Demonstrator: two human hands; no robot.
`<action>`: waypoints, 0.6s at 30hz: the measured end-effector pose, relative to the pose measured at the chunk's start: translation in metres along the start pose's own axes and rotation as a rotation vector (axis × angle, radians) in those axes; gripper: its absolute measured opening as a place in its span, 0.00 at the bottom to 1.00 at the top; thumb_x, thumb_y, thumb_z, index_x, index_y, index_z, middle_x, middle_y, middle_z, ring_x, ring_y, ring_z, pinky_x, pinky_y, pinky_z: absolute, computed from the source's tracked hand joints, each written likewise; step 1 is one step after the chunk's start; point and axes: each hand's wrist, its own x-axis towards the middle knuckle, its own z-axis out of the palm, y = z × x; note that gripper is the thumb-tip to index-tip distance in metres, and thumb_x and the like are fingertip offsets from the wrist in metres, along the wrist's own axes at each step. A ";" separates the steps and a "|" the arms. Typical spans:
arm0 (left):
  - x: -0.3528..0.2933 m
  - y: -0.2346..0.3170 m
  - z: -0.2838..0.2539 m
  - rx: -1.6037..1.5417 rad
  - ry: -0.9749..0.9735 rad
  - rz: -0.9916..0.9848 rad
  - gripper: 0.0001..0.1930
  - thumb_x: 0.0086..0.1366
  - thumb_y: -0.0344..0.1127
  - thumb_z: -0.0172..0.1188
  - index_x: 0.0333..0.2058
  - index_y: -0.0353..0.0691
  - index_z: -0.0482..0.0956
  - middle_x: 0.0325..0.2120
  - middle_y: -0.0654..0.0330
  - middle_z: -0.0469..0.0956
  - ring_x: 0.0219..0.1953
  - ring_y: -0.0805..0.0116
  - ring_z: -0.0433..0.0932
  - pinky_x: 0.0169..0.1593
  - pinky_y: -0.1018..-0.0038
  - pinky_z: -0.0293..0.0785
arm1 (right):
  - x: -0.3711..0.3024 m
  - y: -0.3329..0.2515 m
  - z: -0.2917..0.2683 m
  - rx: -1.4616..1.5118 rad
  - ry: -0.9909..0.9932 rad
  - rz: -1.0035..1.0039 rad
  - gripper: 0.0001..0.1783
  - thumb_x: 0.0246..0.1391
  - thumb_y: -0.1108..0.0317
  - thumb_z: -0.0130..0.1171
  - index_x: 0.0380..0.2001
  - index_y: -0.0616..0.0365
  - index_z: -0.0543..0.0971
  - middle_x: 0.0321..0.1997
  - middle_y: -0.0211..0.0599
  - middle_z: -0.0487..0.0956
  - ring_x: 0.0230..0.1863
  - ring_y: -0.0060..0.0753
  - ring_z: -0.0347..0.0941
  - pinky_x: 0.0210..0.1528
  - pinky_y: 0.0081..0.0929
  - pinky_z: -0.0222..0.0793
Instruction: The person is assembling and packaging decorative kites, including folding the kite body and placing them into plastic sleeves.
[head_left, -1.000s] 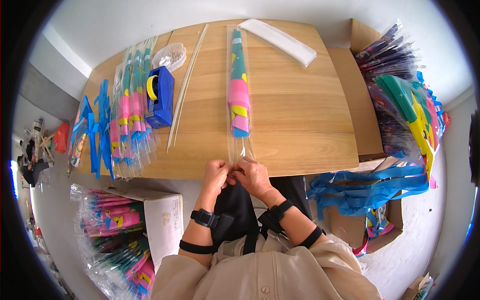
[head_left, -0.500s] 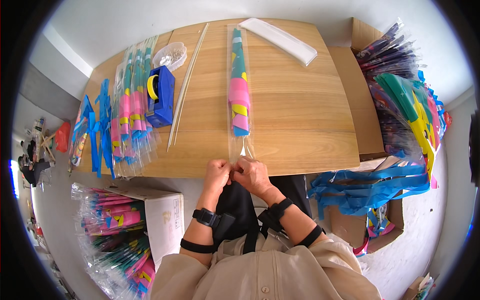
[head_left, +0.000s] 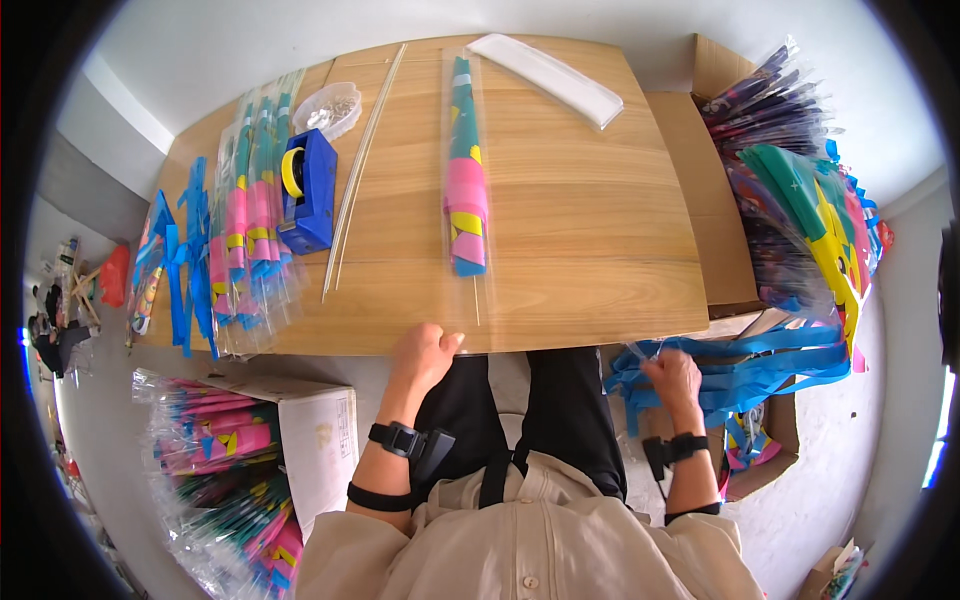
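A rolled green, pink, yellow and blue sheet lies lengthwise on the table inside a long clear plastic sleeve. A thin pale stick shows below its blue end. My left hand is closed at the table's front edge, its thumb and fingers pinching the sleeve's lower left end. Off to the right, beyond the table's front edge, my right hand is closed on a thin clear plastic strip, in front of blue ribbons.
On the table's left are a blue tape dispenser, a dish of small parts, thin sticks and packed rolls. White sleeves lie at the back. Filled cartons stand at lower left and right.
My hands were together at the sleeve's lower end. Now the right has swung away to the right with a clear strip, while the left stays at the sleeve. The view has shifted slightly.
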 end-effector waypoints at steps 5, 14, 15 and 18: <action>-0.011 0.032 -0.032 0.164 0.413 0.541 0.19 0.56 0.28 0.56 0.49 0.34 0.74 0.48 0.51 0.75 0.52 0.54 0.74 0.54 0.60 0.69 | -0.027 0.028 0.000 -0.233 0.066 -0.572 0.08 0.40 0.69 0.62 0.28 0.53 0.80 0.30 0.43 0.79 0.33 0.52 0.76 0.35 0.46 0.71; -0.002 0.013 -0.005 0.138 0.062 0.628 0.29 0.53 0.29 0.61 0.55 0.36 0.69 0.59 0.55 0.66 0.64 0.54 0.62 0.67 0.60 0.56 | 0.018 -0.183 0.000 0.384 0.170 -0.937 0.18 0.40 0.78 0.51 0.40 0.62 0.77 0.51 0.44 0.76 0.54 0.46 0.70 0.54 0.41 0.66; -0.004 0.012 -0.006 0.135 0.069 0.622 0.29 0.52 0.31 0.63 0.55 0.36 0.69 0.58 0.56 0.67 0.63 0.55 0.62 0.67 0.60 0.56 | 0.025 -0.198 0.008 0.394 0.155 -0.979 0.19 0.40 0.78 0.51 0.41 0.62 0.77 0.52 0.43 0.76 0.56 0.45 0.69 0.55 0.41 0.65; -0.007 0.013 -0.012 0.090 -0.001 0.597 0.33 0.47 0.33 0.69 0.54 0.37 0.70 0.58 0.56 0.67 0.63 0.55 0.62 0.67 0.61 0.56 | 0.038 -0.209 0.032 0.368 0.101 -1.063 0.20 0.41 0.78 0.51 0.43 0.61 0.77 0.53 0.40 0.76 0.59 0.43 0.68 0.58 0.40 0.62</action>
